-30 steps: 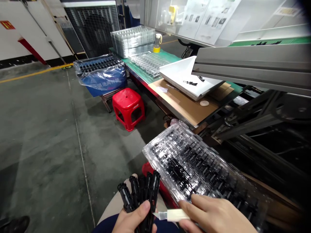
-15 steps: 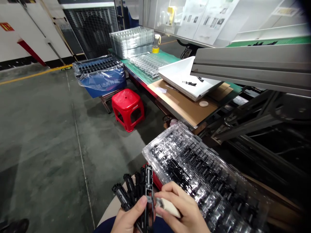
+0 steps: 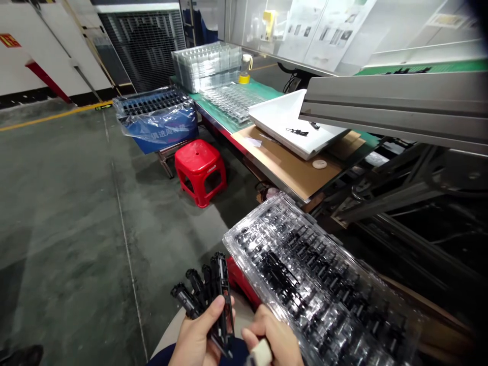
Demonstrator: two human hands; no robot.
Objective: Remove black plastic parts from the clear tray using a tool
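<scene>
The bundle of black plastic parts (image 3: 208, 300) sits low in your view, over your lap, fanned upward with their ends spread apart; they are long, thin and dull black. Your left hand (image 3: 198, 340) has its fingers closed around the bundle, thumb pressed across the front. Your right hand (image 3: 276, 341) is just beside it, fingers curled on a pale knife handle (image 3: 261, 352). To your right, the clear tray (image 3: 320, 295) of black pieces crowds close, its near edge almost touching your right hand. To your left the concrete floor (image 3: 76, 213) lies open. The red stool (image 3: 201, 170) stands well ahead, beside the workbench (image 3: 290, 170).
</scene>
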